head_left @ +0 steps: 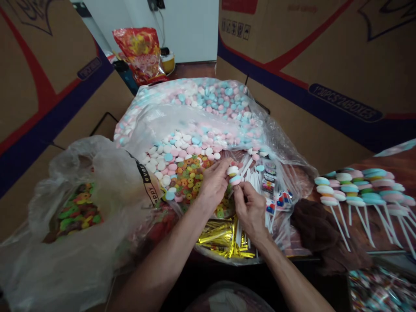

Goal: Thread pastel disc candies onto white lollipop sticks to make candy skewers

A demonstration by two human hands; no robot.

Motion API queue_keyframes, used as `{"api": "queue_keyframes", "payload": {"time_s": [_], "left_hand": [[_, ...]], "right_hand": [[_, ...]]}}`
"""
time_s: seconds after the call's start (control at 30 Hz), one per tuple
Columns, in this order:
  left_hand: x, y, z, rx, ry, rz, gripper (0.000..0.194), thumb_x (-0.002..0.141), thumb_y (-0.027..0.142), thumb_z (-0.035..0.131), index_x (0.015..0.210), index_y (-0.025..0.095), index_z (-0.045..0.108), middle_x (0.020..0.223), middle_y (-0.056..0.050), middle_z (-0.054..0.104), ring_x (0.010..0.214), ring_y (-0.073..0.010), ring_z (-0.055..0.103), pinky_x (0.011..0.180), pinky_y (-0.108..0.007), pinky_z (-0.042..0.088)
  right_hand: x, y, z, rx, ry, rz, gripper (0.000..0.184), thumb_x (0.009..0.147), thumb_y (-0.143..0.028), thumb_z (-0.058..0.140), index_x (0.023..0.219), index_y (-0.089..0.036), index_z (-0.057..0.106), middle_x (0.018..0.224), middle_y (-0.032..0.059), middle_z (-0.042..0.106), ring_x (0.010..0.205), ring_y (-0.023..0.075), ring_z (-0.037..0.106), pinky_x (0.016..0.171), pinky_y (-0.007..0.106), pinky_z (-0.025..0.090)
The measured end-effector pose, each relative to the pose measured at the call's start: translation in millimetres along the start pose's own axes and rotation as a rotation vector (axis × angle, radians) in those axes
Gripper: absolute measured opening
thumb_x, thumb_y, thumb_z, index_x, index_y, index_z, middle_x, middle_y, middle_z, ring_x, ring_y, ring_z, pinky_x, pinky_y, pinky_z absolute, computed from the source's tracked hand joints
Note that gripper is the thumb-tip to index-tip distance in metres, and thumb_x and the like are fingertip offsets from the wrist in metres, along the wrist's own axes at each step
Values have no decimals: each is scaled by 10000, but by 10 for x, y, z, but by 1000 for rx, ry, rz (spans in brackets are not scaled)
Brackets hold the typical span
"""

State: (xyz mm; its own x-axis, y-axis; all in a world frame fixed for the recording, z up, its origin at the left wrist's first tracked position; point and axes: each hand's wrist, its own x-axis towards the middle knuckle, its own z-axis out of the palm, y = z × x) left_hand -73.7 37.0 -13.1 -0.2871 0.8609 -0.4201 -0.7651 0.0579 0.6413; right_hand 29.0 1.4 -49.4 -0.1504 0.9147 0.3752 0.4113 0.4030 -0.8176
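Between my two hands is a marshmallow skewer [233,173], a small stack of pale marshmallows with a yellow gummy ring between them. My left hand [212,184] is closed on it from the left, fingertips at the upper pieces. From below, the thumb and fingers of my right hand [250,208] pinch its lower end; the stick there is mostly hidden. Gummy rings [190,177] lie in a heap beside my left hand. Loose white sticks [251,177] lie behind my right hand, and gold twist ties [217,234] lie below both hands.
A big plastic bag of pink, white and blue marshmallows [172,149] spreads behind. At left is a bag of gummy rings [79,212]. Several finished marshmallow skewers [351,190] lie at right by a brown cloth [320,229]. Cardboard boxes [292,65] stand on both sides.
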Motion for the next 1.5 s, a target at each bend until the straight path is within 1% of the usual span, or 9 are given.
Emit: {"api": "queue_keyframes", "payload": {"time_s": [0.4,0.63,0.73,0.83,0.93,1.07,1.2,1.3,1.5], "left_hand": [[-38,-75,10,-11,-8,11,134,697,221,736,639,120,670,640,-22,699,554,-84,606,581,-204,447],[-104,-202,24,55,95,-42,207,632,279,803,673,116,683,643,-37,697,608,-122,651,596,-218,464],[-143,-263,45,68,48,-62,291,591,346,838,670,122,670,613,-24,662,644,-163,676,617,-247,484],[-126,-230,39,139,-21,-31,321,637,417,808,708,132,678,636,-20,651,651,-157,660,642,-261,491],[-29,-22,-40,476,-85,138,308,789,454,676,750,150,700,677,-19,644,656,-141,618,661,-263,474],[132,379,-193,1380,-8,616,241,906,251,509,785,193,709,726,-46,626,780,-196,605,720,-294,432],[220,500,-267,2043,98,680,280,894,149,460,972,218,720,1022,-119,632,946,-270,596,713,-341,416],[276,431,-261,2175,127,673,309,900,171,461,1086,237,699,1116,-134,594,978,-289,596,695,-354,420],[352,413,-237,2052,181,655,232,891,251,541,1071,245,686,1103,-126,582,1000,-298,595,746,-365,440]], "right_hand": [[16,-7,-7,-50,22,-33,195,931,-229,484,766,-176,574,510,-85,366,407,66,315,431,204,246],[23,-51,-14,-51,-10,-2,203,938,-244,470,784,-182,585,519,-69,415,418,81,345,448,218,271],[20,-24,-13,-39,-15,-6,189,937,-237,469,813,-180,599,554,-54,475,447,88,385,477,221,307],[39,41,-20,0,65,35,197,947,-267,482,820,-177,603,598,-42,509,493,95,411,511,224,335],[65,101,-24,85,116,126,233,959,-317,494,790,-183,582,580,-57,454,512,101,398,515,227,333],[65,122,-8,151,44,189,237,963,-345,491,828,-179,591,590,-56,461,517,106,417,516,230,344],[48,121,13,138,-6,216,230,956,-358,496,901,-171,618,614,-41,512,531,116,455,518,235,355],[41,129,13,126,-29,206,227,952,-353,498,907,-168,621,622,-36,533,531,116,463,519,235,351],[52,130,-24,143,34,177,212,955,-327,492,911,-168,625,608,-50,501,521,106,434,522,233,344]]}}
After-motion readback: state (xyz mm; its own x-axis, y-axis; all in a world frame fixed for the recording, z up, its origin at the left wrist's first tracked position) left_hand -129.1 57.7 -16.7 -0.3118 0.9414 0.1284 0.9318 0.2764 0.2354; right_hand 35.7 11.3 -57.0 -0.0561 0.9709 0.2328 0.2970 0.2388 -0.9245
